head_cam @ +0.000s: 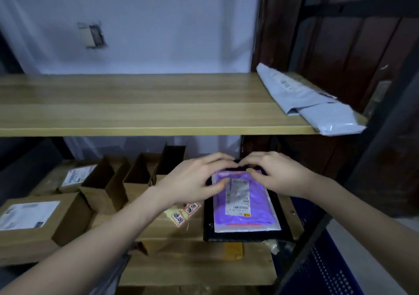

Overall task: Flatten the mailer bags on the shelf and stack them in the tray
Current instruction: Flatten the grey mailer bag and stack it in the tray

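Note:
A purple mailer bag (243, 206) with a white shipping label lies flat in a black tray (208, 224) on the lower shelf. My left hand (195, 179) and my right hand (274, 172) both rest on the bag's far end, with the fingers bent over its top edge and the fingertips meeting at the middle. A grey mailer bag (310, 101), folded and creased, lies at the right end of the upper wooden shelf (136, 104), its corner hanging over the front edge.
Several open cardboard boxes (118, 181) and sealed labelled parcels (34, 217) stand left of the tray on the lower shelf. Loose yellow stickers (183, 213) lie beside the tray. A blue plastic crate (324, 269) sits lower right behind the dark shelf post (371, 149).

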{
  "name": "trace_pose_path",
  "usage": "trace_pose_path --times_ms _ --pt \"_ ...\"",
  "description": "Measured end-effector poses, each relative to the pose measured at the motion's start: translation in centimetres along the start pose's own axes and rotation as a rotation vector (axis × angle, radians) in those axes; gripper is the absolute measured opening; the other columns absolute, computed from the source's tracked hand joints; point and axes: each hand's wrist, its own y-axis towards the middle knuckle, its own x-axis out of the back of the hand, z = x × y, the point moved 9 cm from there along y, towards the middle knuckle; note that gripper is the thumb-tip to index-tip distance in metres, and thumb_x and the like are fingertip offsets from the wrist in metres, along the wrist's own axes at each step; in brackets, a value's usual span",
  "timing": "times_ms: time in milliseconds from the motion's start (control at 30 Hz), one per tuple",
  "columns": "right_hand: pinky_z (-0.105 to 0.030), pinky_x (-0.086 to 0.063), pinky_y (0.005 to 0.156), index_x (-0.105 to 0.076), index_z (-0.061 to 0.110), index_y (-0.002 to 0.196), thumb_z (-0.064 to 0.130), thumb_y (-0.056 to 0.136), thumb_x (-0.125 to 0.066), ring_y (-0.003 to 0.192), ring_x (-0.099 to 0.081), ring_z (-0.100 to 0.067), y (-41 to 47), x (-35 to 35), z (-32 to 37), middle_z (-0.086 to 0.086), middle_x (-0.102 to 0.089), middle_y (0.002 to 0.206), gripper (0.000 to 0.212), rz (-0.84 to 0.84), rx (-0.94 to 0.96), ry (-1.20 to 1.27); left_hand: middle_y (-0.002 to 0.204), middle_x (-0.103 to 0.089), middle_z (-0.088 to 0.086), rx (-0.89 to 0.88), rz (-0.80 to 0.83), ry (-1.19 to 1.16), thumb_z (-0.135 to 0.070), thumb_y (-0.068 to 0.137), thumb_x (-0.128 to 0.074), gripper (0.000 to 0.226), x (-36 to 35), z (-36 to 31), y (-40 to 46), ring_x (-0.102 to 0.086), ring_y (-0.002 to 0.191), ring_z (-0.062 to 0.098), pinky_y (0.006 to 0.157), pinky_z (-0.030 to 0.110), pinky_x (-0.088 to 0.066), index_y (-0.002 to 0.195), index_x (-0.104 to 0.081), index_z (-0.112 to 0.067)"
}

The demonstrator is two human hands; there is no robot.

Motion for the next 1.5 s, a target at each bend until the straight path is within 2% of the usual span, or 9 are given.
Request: trace_pose_path --times_ms 200,333,433,533,767,1133,1233,1400,1500 --pt "-0.030 -0.052 0.072 -0.067 0.029 0.101 0.025 0.092 -0.049 0.071 -0.067 -0.010 -2.6 8.7 5.7 -0.002 -0.071 0.080 0.020 -0.165 0.059 0.097 0.104 -0.063 -0.009 -0.088 -0.281 -0.144 -0.034 0.092 -0.047 0.027 10.2 -4.3 0.7 -0.061 0.091 0.007 0.076 0.032 -0.051 0.114 -0.061 -0.024" --pt "-0.026 -0.052 0.072 -0.067 0.026 0.102 0.022 0.092 -0.051 0.072 -0.067 -0.010 -2.9 13.9 6.6 0.000 -0.072 0.082 0.019 -0.342 0.068 0.099 0.107 -0.059 -0.013 -0.058 -0.389 -0.139 -0.031 0.092 -0.046 0.029 13.4 -3.0 3.0 -0.057 0.099 0.001 0.085 0.028 -0.047 0.114 -0.062 -0.021" --pt "-0.012 -0.041 0.080 -0.062 0.020 0.116 0.021 0.093 -0.050 0.094 -0.059 -0.003 -2.2 16.8 4.8 0.006 -0.066 0.107 0.026 -0.463 0.007 -0.034 0.114 -0.056 -0.012 -0.009 -0.421 -0.114 -0.035 0.089 -0.043 0.034 13.9 -1.6 4.7 -0.054 0.110 0.006 0.095 0.032 -0.044 0.116 -0.060 -0.022" --pt "-0.026 -0.036 0.098 -0.046 0.017 0.134 0.025 0.094 -0.046 0.124 -0.042 -0.017 -0.6 17.2 0.9 0.000 -0.048 0.134 0.041 -0.413 -0.165 -0.160 0.116 -0.054 -0.011 0.027 -0.399 -0.095 -0.038 0.087 -0.042 0.038 13.5 -0.8 6.0 -0.052 0.113 0.008 0.096 0.035 -0.044 0.117 -0.059 -0.023" --pt "-0.042 -0.038 0.100 -0.026 0.019 0.143 0.056 0.089 -0.044 0.127 -0.038 -0.034 1.2 14.0 -5.6 -0.013 -0.037 0.144 0.068 -0.172 -0.564 -0.259 0.120 -0.048 -0.013 0.038 -0.328 -0.030 -0.036 0.090 -0.046 0.036 12.6 -0.1 7.1 -0.047 0.114 0.006 0.098 0.030 -0.040 0.122 -0.055 -0.025" --pt "-0.023 -0.036 0.097 -0.044 0.035 0.135 0.002 0.079 -0.049 0.123 -0.044 -0.008 2.4 12.8 0.8 0.014 -0.051 0.135 0.065 -0.086 -0.135 -0.030 0.127 -0.050 -0.014 0.178 -0.351 0.125 -0.049 0.085 -0.023 0.055 14.1 2.7 5.6 -0.042 0.121 0.009 0.093 0.027 -0.032 0.126 -0.051 -0.026" --pt "-0.008 -0.038 0.088 -0.056 0.030 0.127 0.008 0.082 -0.051 0.115 -0.050 0.001 2.8 13.1 2.0 0.014 -0.059 0.127 0.051 -0.097 -0.075 0.111 0.136 -0.049 -0.007 0.254 -0.323 0.104 -0.037 0.098 -0.029 0.044 14.2 3.4 5.9 -0.041 0.128 0.014 0.101 0.027 -0.028 0.134 -0.048 -0.021" --pt "-0.027 -0.044 0.088 -0.057 0.035 0.122 0.033 0.094 -0.046 0.099 -0.060 -0.007 3.8 14.2 2.3 0.014 -0.067 0.101 0.031 -0.314 -0.114 0.065 0.152 -0.033 -0.002 0.303 -0.124 0.152 -0.032 0.102 -0.023 0.046 12.8 4.3 8.5 -0.025 0.142 0.014 0.114 0.027 -0.017 0.144 -0.035 -0.017" --pt "-0.037 -0.039 0.096 -0.048 0.026 0.130 0.030 0.098 -0.035 0.119 -0.051 -0.021 4.8 12.0 2.8 0.001 -0.059 0.124 0.035 -0.166 -0.150 -0.225 0.159 -0.014 -0.004 0.353 0.156 0.195 -0.041 0.101 -0.017 0.052 9.9 5.7 9.0 -0.008 0.146 0.012 0.119 0.036 -0.006 0.150 -0.017 -0.022"
